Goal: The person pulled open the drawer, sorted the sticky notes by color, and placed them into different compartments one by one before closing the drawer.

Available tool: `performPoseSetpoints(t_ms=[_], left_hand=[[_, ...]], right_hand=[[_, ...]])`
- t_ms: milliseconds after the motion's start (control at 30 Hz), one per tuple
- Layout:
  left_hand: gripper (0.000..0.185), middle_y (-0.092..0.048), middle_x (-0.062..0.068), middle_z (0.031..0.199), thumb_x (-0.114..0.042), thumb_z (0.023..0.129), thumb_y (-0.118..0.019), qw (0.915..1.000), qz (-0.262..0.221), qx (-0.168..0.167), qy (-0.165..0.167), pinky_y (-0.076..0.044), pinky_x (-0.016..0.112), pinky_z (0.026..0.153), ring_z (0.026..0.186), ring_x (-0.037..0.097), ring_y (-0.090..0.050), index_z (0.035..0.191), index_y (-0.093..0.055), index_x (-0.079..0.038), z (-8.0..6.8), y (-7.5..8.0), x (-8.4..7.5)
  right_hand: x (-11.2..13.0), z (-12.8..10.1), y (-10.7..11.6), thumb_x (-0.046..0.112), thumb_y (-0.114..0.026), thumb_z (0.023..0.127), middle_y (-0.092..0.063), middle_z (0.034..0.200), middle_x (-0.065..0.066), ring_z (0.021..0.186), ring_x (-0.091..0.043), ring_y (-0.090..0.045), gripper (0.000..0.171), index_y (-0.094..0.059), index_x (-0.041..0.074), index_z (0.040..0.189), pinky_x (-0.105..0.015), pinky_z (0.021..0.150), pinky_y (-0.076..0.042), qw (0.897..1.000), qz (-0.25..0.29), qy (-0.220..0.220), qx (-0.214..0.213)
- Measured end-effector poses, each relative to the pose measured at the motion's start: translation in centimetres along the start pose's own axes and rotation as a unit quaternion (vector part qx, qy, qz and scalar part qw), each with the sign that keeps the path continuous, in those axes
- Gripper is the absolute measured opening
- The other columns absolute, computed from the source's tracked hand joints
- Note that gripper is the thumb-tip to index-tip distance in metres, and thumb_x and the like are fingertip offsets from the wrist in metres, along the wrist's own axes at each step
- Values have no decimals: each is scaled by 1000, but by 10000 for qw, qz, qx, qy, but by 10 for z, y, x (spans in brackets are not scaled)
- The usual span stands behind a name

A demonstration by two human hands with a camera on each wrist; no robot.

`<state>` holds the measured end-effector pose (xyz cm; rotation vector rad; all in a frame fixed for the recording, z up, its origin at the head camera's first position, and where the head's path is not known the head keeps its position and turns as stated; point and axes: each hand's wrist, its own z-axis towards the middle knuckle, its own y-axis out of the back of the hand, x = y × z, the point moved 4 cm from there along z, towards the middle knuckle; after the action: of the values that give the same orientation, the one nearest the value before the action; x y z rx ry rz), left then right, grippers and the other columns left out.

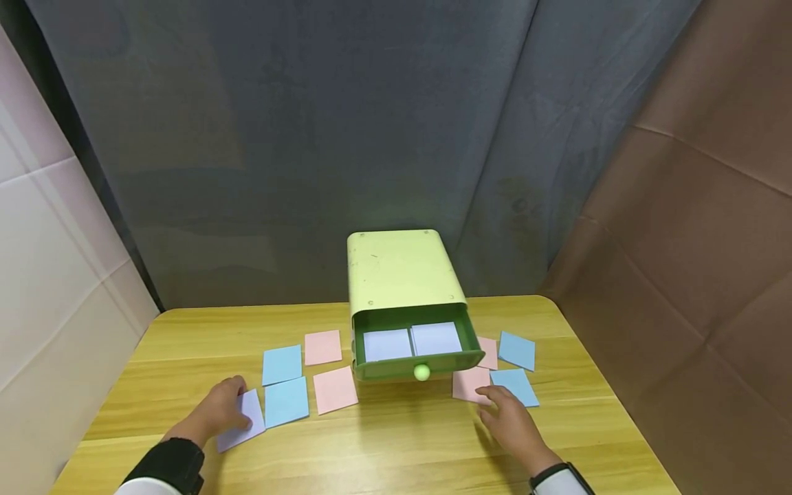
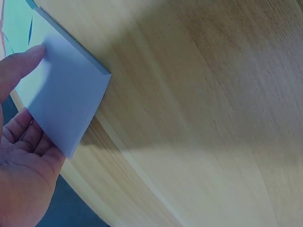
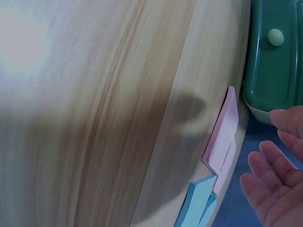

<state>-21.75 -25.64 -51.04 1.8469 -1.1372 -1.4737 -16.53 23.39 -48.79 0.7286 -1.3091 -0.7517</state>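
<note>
My left hand (image 1: 218, 412) grips a lavender sticky-note pad (image 2: 68, 90) at the left end of the pads, thumb on its top face and fingers along its far edge. Beside it lie two light-blue pads (image 1: 287, 401), and past them two pink pads (image 1: 335, 390). My right hand (image 1: 513, 427) is above the table with its fingers loosely spread and nothing held. It is nearest to a pink pad (image 1: 468, 385) and a blue pad (image 1: 516, 386), in front of another pink and blue pair. A green drawer (image 1: 383, 371) stands pulled out with two lavender pads (image 1: 436, 339) inside.
The drawer belongs to a pale-green box (image 1: 402, 268) at the table's back middle. A round light-green knob (image 1: 422, 372) sticks out at its front. Grey cloth (image 1: 309, 137) hangs behind the wooden table (image 1: 396, 447), with a brown cloth (image 1: 699, 240) on the right.
</note>
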Motion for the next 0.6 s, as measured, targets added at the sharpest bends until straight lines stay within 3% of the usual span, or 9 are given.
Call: performPoseSetpoints(t_ms=[333,600], left_hand=[[48,-48,5,80,-1,62,-88,9986,123,-413,-311,-44,36,68,77,22,-47,89,-48,0,-1,2,0],[47,-42,5,75,1,66,-85,9992,-68,-283,-270,-37,32,62,74,21,-46,85,-42,-4,-6,3,-4]], right_hand=[[-2,1,-1,-2,-71,82,-61,118,-20,112,-40,-58,32,-65,-1,113,-52,93,-49,9999,16,-114,112],[-1,1,-1,-2,-70,82,-62,117,-20,111,-41,-58,31,-65,-1,113,-52,93,-49,9999,-18,-76,109]])
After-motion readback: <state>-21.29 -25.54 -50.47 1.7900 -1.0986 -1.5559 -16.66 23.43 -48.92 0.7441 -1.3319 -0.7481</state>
